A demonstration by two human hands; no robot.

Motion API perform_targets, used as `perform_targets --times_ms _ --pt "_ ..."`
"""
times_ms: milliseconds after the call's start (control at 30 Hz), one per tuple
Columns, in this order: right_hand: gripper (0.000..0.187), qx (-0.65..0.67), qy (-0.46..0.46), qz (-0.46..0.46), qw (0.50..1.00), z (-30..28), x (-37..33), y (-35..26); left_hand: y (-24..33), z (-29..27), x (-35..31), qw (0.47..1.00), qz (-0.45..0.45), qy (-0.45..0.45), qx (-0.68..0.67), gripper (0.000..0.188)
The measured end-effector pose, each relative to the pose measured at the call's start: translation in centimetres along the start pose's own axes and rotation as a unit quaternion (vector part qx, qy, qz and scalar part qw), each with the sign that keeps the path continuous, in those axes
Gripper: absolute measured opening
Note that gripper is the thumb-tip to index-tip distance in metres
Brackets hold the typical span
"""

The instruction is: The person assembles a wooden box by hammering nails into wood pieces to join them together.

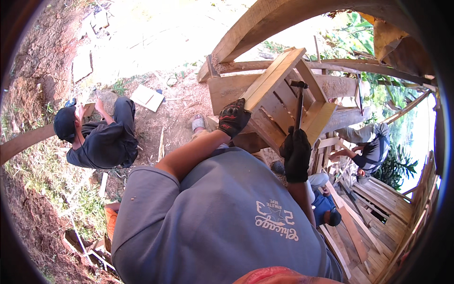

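Note:
A slatted wooden crate (pixel 275 75) of pale boards is held tilted in front of me, its slats and inner side showing. My left hand (pixel 234 117), in a black glove with red marks, is closed on the crate's left edge. In a black glove too, my right hand (pixel 296 154) wraps round the lower handle of a hammer (pixel 299 106). The hammer stands nearly upright in the view, its dark head over the crate's inside. Whether the head touches a board, I cannot tell. The fingertips of both hands are partly hidden.
Behind the crate lie a thick beam (pixel 227 87) and a curved timber (pixel 265 23). A person in a cap (pixel 101 137) sits at the left, working with both hands. Two others, one bending (pixel 371 146) and one in blue (pixel 324 208), are at the right near stacked planks (pixel 352 232).

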State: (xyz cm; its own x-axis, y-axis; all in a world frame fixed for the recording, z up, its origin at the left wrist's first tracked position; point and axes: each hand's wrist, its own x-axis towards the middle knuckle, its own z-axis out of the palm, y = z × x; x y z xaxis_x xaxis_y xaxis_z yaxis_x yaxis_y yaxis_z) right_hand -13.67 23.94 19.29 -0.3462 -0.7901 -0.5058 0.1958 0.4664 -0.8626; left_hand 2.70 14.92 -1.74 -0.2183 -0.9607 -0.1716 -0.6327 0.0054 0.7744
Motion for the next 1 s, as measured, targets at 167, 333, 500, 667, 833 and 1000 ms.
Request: perform_targets --times_ms 167,333,500,667,833,1000 --pt "0.024 0.204 -0.046 0.126 0.970 0.1 0.2 4.4 -0.4 -1.5 0.3 0.997 0.045 -0.044 0.052 0.047" --pt "0.022 -0.253 -0.136 -0.082 0.954 -0.7 2.1 8.7 -0.9 -2.4 0.7 0.993 0.003 -0.116 -0.038 0.060" --pt "0.028 -0.057 -0.174 0.152 0.971 1.5 1.3 6.3 -3.8 -2.9 -1.1 0.983 0.040 -0.149 -0.101 0.079" --pt "0.025 -0.346 -0.154 -0.095 0.921 0.8 1.3 8.4 -4.8 -1.4 -2.3 0.984 0.100 -0.095 -0.116 0.078" --pt "0.022 -0.427 -0.162 -0.167 0.874 3.5 -0.4 3.8 -4.0 -1.4 -2.7 0.987 0.107 -0.097 -0.065 0.075" --pt "0.024 -0.290 -0.003 -0.017 0.957 4.5 -0.1 4.1 -4.0 -1.9 -2.5 0.987 0.098 -0.109 -0.073 0.076"
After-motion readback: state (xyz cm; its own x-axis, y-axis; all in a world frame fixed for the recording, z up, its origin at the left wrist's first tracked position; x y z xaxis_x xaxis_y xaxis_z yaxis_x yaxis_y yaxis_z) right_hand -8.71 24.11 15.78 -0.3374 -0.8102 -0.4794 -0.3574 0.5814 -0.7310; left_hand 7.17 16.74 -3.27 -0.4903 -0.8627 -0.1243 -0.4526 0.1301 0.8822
